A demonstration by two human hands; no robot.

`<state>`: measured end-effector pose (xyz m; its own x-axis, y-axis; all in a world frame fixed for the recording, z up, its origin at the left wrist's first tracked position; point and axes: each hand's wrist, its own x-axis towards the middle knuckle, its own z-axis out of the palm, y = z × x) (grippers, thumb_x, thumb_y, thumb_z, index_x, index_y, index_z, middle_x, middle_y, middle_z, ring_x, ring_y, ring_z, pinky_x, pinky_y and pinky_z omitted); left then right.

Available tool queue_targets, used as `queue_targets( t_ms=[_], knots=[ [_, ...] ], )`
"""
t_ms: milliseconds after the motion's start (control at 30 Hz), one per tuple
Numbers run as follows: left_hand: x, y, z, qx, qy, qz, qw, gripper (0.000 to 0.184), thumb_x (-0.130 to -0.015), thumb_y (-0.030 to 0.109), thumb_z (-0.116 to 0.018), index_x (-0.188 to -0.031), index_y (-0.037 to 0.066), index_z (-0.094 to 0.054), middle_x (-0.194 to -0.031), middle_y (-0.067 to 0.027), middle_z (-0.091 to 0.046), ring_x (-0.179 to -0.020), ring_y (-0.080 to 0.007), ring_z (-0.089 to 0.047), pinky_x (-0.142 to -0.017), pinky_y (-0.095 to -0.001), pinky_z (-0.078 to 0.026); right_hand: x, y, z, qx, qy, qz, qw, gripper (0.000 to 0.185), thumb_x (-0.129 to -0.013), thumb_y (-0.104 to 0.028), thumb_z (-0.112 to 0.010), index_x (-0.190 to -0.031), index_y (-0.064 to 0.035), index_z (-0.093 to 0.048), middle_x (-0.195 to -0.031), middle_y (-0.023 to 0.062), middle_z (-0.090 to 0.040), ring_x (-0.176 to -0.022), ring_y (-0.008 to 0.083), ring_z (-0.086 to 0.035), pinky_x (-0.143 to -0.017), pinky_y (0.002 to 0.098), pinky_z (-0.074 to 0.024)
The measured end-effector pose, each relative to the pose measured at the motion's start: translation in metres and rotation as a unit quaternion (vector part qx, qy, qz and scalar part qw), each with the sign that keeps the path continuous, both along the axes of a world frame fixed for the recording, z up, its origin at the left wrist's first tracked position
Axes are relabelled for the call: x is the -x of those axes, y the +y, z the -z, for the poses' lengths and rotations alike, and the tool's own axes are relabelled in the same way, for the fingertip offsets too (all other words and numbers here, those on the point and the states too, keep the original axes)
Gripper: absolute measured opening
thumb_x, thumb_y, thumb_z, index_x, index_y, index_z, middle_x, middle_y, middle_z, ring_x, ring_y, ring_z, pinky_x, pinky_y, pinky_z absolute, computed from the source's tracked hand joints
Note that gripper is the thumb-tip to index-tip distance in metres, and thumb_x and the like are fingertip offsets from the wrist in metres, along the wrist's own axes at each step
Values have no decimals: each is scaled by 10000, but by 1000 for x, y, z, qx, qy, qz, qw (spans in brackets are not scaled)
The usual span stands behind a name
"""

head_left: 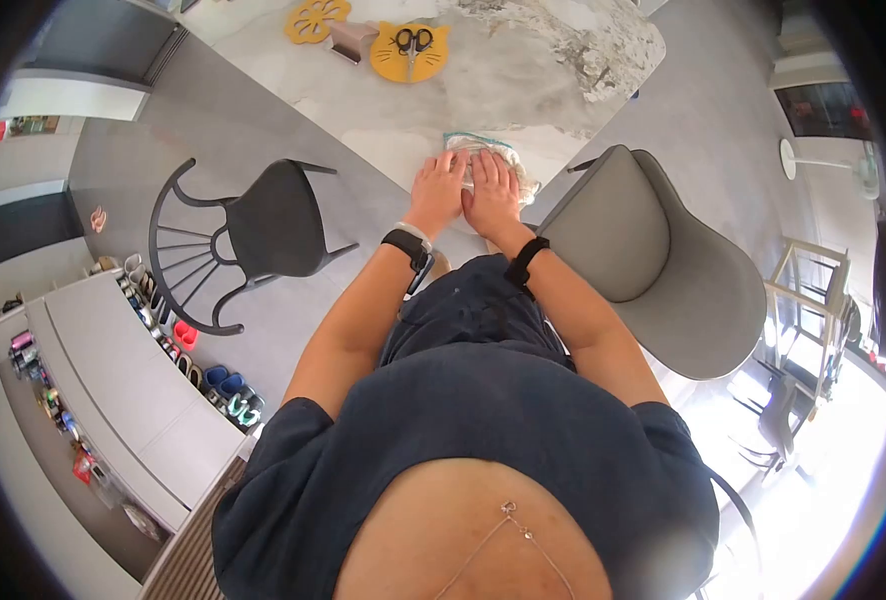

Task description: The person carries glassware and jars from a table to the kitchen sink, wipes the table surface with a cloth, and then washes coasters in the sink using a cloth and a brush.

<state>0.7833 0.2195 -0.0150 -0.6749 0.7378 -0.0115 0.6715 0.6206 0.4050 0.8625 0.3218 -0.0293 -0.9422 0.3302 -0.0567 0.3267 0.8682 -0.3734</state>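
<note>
A whitish cloth with a teal edge (520, 172) lies bunched at the near corner of the marble-look table (393, 125). My left hand (437, 192) rests on the left part of the cloth, its fingers stretched out. Beside it my right hand (491, 192) lies on the cloth with its fingers spread. The two hands are close together. Farther back on the table are a yellow cat-face mat (393, 68) with black-handled scissors (413, 42) on it, a pinkish-brown holder (354, 40) and a yellow flower-shaped mat (316, 19).
A black chair (275, 220) stands to the left of the table corner, and a grey padded chair (613, 230) to the right. Shoes (225, 381) line the floor beside a white cabinet (128, 365) at the lower left. A wooden rack (808, 300) stands at the right.
</note>
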Motion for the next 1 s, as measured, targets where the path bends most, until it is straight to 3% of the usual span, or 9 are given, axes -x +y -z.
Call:
queue_targets(
  t_ms=[233,300,467,567,633,667,733,833,1000],
  knots=[
    [-11,-9,0,-85,-102,-86,987,440,-837,91,-511,-1270,63,-445,-1144,-166,-558,-1011,-366,-518,-854,-437,-442,1,38,-14,100,104,-36,989,452,-835,-304,-542,-1229,-86,-500,-1329,121,-433,-1176,335,-444,-959,491,-366],
    [-7,-10,2,-84,-151,-112,979,421,-844,90,-504,-1259,52,-446,-1109,-178,-580,-984,-380,-535,-838,-444,-449,-3,38,-37,98,-4,50,994,433,-837,-340,-547,-1173,-66,-537,-1261,138,-473,-1065,350,-508,-884,477,-417],
    [-13,-8,9,-129,-194,-148,961,354,-874,116,-469,-1216,23,-466,-1017,-208,-618,-911,-406,-570,-811,-458,-459,9,24,-34,48,-33,76,995,526,-800,-399,-588,-1169,-28,-537,-1213,194,-483,-1017,387,-524,-873,453,-437],
    [-14,-1,-5,-163,-298,-192,921,338,-919,174,-421,-1200,3,-499,-1042,-200,-617,-961,-311,-598,-847,-380,-466,22,17,-16,86,-43,96,991,590,-743,-404,-636,-1172,-13,-534,-1189,219,-503,-996,401,-544,-853,444,-459],
    [-13,2,-4,-274,-530,-274,754,331,-929,225,-424,-1170,21,-522,-1092,-117,-604,-996,-228,-584,-876,-357,-457,35,12,-17,122,-32,99,987,608,-707,-396,-663,-1160,-12,-535,-1179,224,-517,-996,401,-556,-832,449,-472],
    [-11,0,-4,-274,-529,-275,754,331,-929,225,-424,-1170,21,-522,-1092,-117,-604,-996,-228,-584,-876,-357,-457,42,9,-17,181,-51,115,975,602,-681,-370,-670,-1149,-11,-547,-1135,225,-555,-980,387,-578,-823,432,-483],
    [-3,-9,-2,-379,-656,-297,581,310,-926,255,-444,-1143,50,-527,-1118,-68,-568,-1013,-191,-559,-909,-357,-443,48,7,-19,240,-70,128,960,598,-655,-344,-677,-1137,-9,-560,-1091,226,-593,-965,373,-600,-813,416,-494],
    [4,-16,4,-396,-691,-306,521,337,-926,291,-448,-1137,35,-507,-1107,-88,-564,-997,-202,-565,-923,-352,-437,50,8,-20,281,-33,142,949,602,-624,-356,-694,-1108,-13,-596,-986,207,-650,-934,313,-632,-793,375,-501],
    [4,-12,1,-429,-682,-317,500,369,-910,257,-490,-1180,8,-460,-1138,-127,-555,-993,-241,-566,-886,-375,-465,56,21,-8,248,-19,108,962,553,-621,-331,-691,-1066,-9,-622,-960,208,-655,-906,311,-637,-773,370,-503]
  ],
)
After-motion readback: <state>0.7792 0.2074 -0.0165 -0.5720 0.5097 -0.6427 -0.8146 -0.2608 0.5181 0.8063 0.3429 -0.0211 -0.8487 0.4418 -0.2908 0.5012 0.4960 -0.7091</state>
